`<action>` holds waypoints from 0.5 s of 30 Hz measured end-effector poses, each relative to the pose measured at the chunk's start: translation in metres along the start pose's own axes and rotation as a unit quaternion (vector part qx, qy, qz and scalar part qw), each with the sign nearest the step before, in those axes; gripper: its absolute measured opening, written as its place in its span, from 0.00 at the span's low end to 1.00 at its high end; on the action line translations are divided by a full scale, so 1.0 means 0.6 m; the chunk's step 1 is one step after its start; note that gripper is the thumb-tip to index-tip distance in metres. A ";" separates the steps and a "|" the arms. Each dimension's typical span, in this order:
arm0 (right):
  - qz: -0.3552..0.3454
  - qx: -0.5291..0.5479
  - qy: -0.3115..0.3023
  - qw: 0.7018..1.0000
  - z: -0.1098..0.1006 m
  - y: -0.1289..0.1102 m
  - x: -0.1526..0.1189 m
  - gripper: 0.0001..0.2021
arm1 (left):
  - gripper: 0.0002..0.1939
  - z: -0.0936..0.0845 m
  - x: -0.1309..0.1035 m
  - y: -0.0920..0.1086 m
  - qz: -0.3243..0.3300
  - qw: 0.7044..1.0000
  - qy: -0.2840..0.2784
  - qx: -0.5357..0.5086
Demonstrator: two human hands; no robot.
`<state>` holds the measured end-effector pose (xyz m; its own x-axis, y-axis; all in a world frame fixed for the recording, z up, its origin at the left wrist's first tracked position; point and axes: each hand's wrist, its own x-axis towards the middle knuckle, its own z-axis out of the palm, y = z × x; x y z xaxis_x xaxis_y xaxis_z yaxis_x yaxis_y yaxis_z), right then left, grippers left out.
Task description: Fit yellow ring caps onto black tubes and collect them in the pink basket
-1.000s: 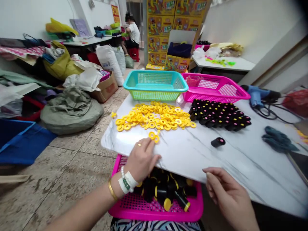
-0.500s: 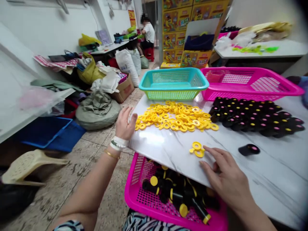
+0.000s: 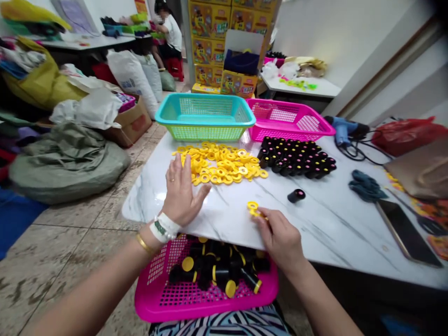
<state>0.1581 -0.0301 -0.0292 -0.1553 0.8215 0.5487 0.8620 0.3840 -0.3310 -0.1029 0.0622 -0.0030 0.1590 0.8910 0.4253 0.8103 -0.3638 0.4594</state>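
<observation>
My left hand (image 3: 180,193) is over the table at the near left edge of a heap of yellow plastic ring pieces (image 3: 224,163). Its fingers are stretched out and it holds nothing. Between the thumb and fingers of my right hand (image 3: 282,235) is a yellow ring piece (image 3: 252,206), low over the table. A single black cylinder (image 3: 296,195) with a pink spot on its end lies beyond that hand. Several similar black cylinders (image 3: 297,156) stand packed together behind it. Below the table edge, a pink basket (image 3: 147,298) contains black cylinders with yellow caps (image 3: 224,272).
Behind the heap stand a turquoise basket (image 3: 206,133) and a pink basket (image 3: 290,128). On the right lie a blue power tool (image 3: 345,130), a dark cloth (image 3: 367,185) and a phone (image 3: 408,233). A person (image 3: 171,35) sits in the background, left of stacked yellow boxes (image 3: 210,46).
The view has turned to the right. My left hand has moved from the table's left edge in over the tabletop. My right hand's fingers have closed on the yellow ring piece.
</observation>
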 end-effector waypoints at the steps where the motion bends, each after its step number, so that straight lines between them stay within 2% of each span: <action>1: -0.005 0.000 0.000 1.000 -0.004 0.006 -0.003 0.09 | 0.42 0.002 -0.007 0.022 0.041 0.999 0.005 -0.011; 3: 0.006 -0.018 -0.004 1.000 -0.013 0.019 -0.009 0.08 | 0.38 0.008 -0.017 0.064 0.112 0.993 -0.019 -0.039; 6: 0.059 -0.060 -0.007 0.996 -0.029 0.041 -0.018 0.10 | 0.31 0.033 -0.010 0.125 0.176 0.977 -0.072 -0.098; 8: 0.113 -0.045 -0.004 0.993 -0.043 0.055 -0.024 0.11 | 0.29 0.065 0.013 0.165 0.192 0.965 -0.107 -0.140; 10: 0.189 0.014 0.013 0.982 -0.060 0.066 -0.030 0.14 | 0.32 0.107 0.045 0.206 0.183 0.956 -0.154 -0.168; 12: 0.278 0.093 0.048 0.955 -0.078 0.077 -0.036 0.17 | 0.36 0.153 0.077 0.245 0.158 0.951 -0.203 -0.169; 15: 0.400 0.222 0.097 0.884 -0.099 0.095 -0.047 0.19 | 0.39 0.211 0.112 0.292 0.165 0.942 -0.257 -0.141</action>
<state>0.2404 -0.0565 -0.0181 0.5420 0.8331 0.1103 0.3778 -0.1243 -0.9175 0.1208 0.0927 0.0074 0.6862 0.7046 0.1807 0.4993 -0.6369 0.5874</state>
